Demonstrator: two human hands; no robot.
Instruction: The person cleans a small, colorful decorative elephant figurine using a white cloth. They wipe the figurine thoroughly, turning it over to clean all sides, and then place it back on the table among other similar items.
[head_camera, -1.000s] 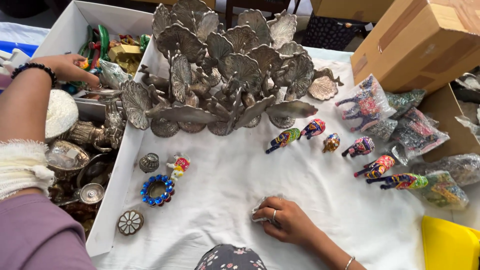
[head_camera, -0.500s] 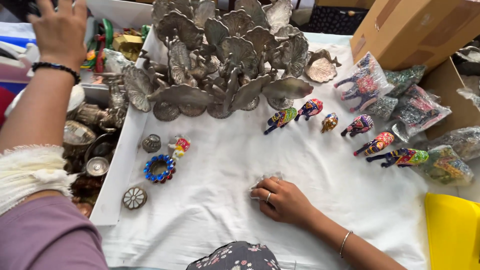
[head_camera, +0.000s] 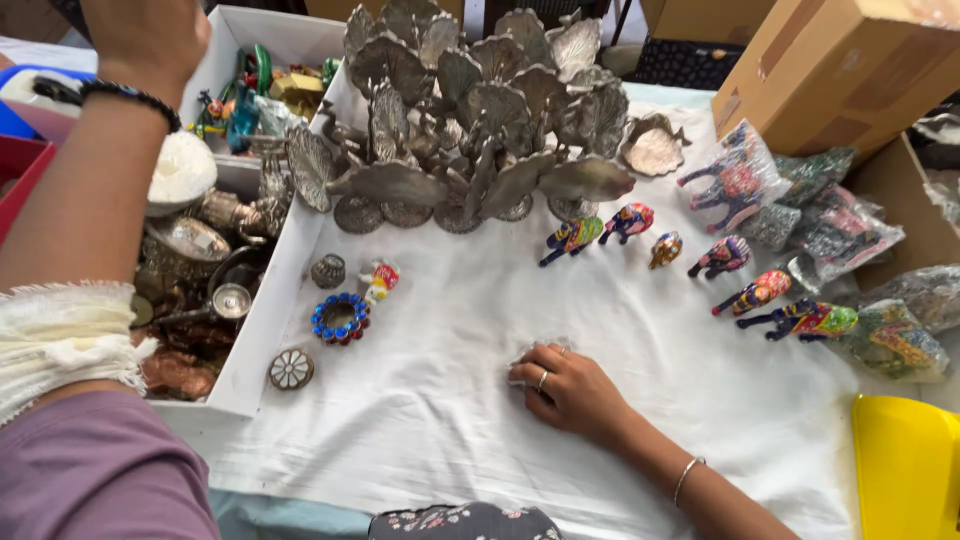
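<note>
1. White cloth (head_camera: 420, 420) covers the whole table in the head view, probably so the small stuff stands out
2. right hand (head_camera: 572, 390) rests palm-down on it, fingers (head_camera: 540, 362) curled over a small clear wrapped thing (head_camera: 527, 352) that peeks out past the fingertips, pinned flat so it stays put
3. left hand (head_camera: 140, 35) is raised up top and cut off by the edge, can't tell if it's open or closed
4. just beyond the right fingertips: blue beaded ring holder (head_camera: 340, 318), then the silver peacock figures (head_camera: 470, 130) packed tight at the back
5. painted elephants (head_camera: 720, 270) strung in a line off to the thumb-opposite side, like a display
</note>
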